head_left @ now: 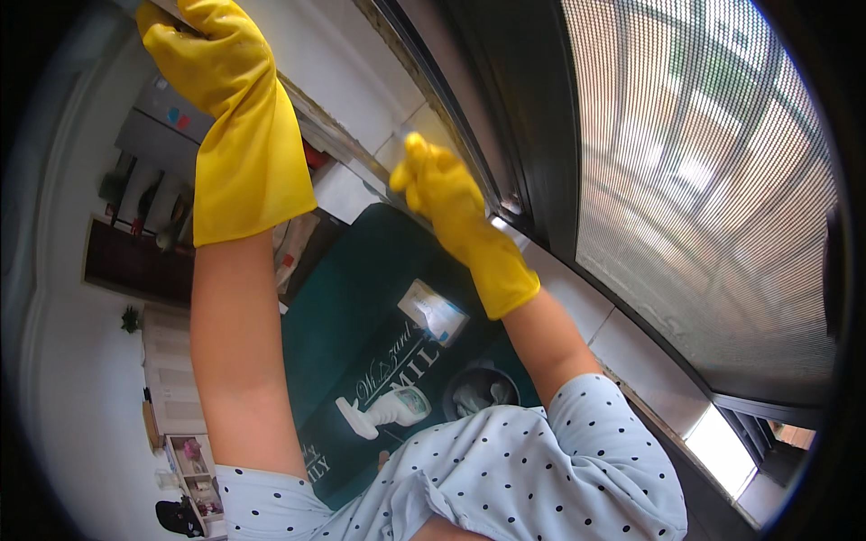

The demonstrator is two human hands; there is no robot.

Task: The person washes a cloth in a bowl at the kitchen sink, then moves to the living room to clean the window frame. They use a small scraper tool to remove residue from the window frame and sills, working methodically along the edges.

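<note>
Up high, both gloved hands [203,54] [437,180] press the window frame [487,135], fingers partly hidden, grip unclear.

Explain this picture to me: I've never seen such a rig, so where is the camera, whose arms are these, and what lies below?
The camera sits on the person's head and looks down; its fisheye lens bends straight edges. Both arms are the wearer's own, in yellow rubber gloves. The left hand reaches up to an edge at the top of the picture. The right hand presses against the dark window frame beside a mesh screen; whether its fingers hold anything cannot be told. Below lies a dark green mat with a white spray bottle, a small packet and a round black container.
</note>
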